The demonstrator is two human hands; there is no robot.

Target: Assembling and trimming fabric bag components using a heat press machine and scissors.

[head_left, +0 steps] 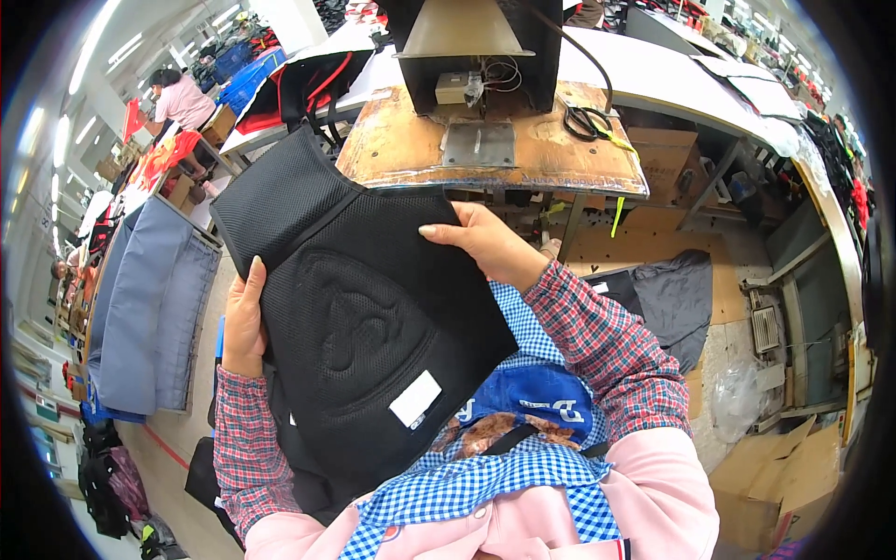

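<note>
I hold a black mesh panel (355, 308) flat in front of me, above my lap. It has an embossed raised shape in its middle and a small white label (415, 399) near its lower edge. My left hand (245, 322) grips the panel's left edge, thumb on top. My right hand (485, 245) grips its upper right edge, fingers over the front. The panel's top corner points toward the worn wooden work table (401, 149) ahead of me.
A machine (471, 51) with a metal plate (478, 145) stands on the wooden table, black scissors (586, 121) to its right. Grey-blue fabric (140, 308) lies stacked at left. Dark cloth (667, 294) lies on the floor at right. Another person (182, 98) works far back left.
</note>
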